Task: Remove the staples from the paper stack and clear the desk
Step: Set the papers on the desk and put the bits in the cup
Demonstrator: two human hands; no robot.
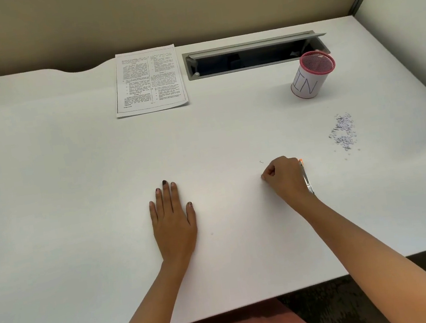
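A broad white desk is seen, with a printed white paper stack lying flat at its far edge. The left hand is laid flat, fingers spread. The right hand is curled closed around an orange-tipped silver tool. A tiny loose staple lies just beyond it.

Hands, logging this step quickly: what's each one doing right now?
Left hand: open, flat on the desk, holding nothing.
Right hand: closed, fingertips pinched; tool alongside, grip unclear.
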